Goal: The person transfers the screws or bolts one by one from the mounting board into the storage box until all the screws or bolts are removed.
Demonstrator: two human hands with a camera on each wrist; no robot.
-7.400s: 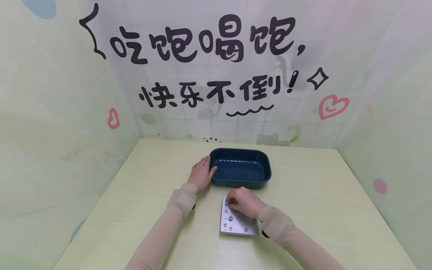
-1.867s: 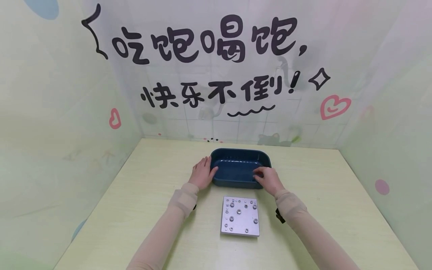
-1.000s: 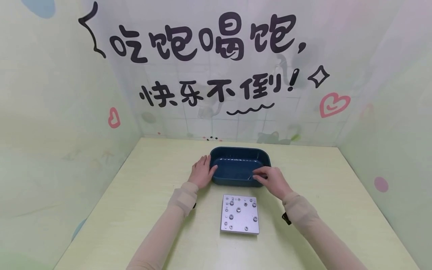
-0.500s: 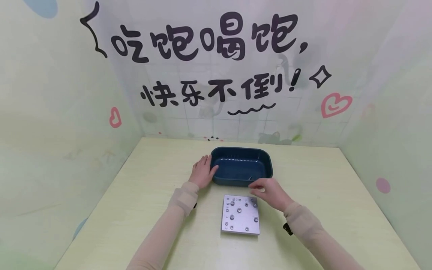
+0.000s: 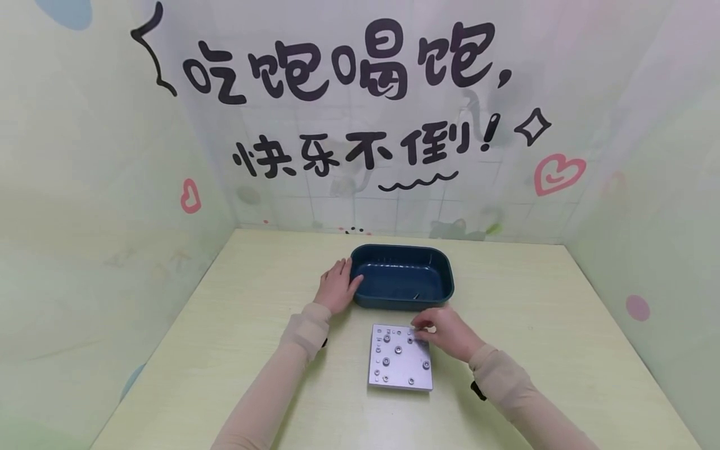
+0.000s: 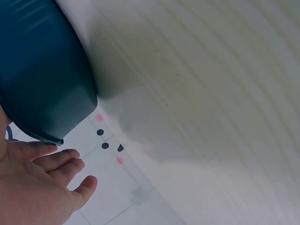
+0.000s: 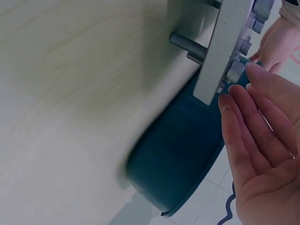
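Two beige sleeves (image 5: 275, 369) extend over the near part of the counter (image 5: 236, 300). Between them lies a square metal plate (image 5: 402, 369), studded with bolts of several sizes. Seen from the right wrist, a threaded shank (image 7: 187, 44) sticks out from its underside.

At the plate's far right corner is the right hand (image 5: 448, 331), its fingers bent towards the thumb. The thumb tip is just beside a bolt head (image 7: 236, 71); I cannot tell whether the fingertips clamp on a bolt or stand slightly apart.

Just beyond the plate, well short of the counter's far edge, is a dark blue tray (image 5: 394, 304) with rounded corners. One small, slender piece (image 5: 416, 296) lies inside, near the tray's near right corner. The left hand (image 5: 335, 289) rests against the tray's left end, its fingers extended along the outside and its thumb apart from them, at the rim.

Farthest away, black lettering (image 5: 384, 69) covers the pale back wall (image 5: 326, 212).
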